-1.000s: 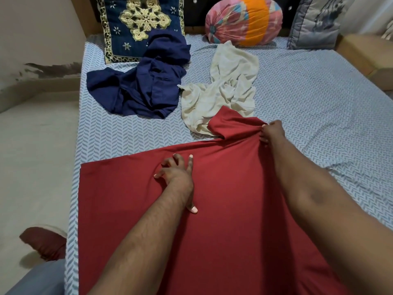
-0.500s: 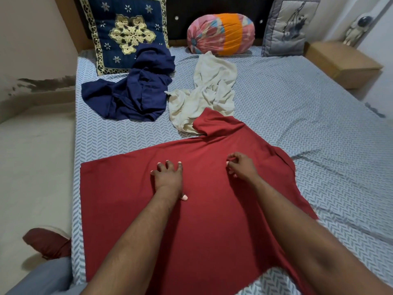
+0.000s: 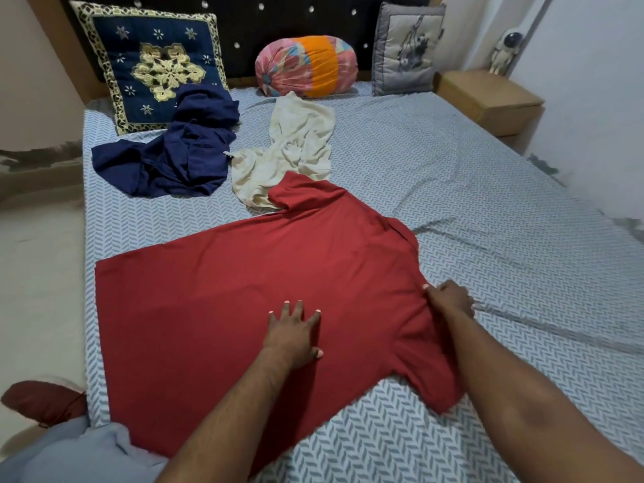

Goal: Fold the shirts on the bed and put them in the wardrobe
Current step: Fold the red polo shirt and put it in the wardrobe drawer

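Head view: red shirt [image 3: 226, 301] lies spread, unfolded, on the bed [image 3: 505, 221], left hand [image 3: 292, 338] flat with fingers splayed, right hand [image 3: 449, 301] at its edge, grip unclear; blue shirt [image 3: 167, 158] and cream shirt [image 3: 296, 144] wait crumpled.

place: home bedroom | evidence: bed [image 3: 453, 190] with tufted headboard [image 3: 278, 26], cushions [image 3: 153, 64], bedside table [image 3: 488, 95]

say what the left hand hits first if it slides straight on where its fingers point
Likely just flat red shirt ahead of the left hand, then its far sleeve overlapping the cream shirt; depth unclear.
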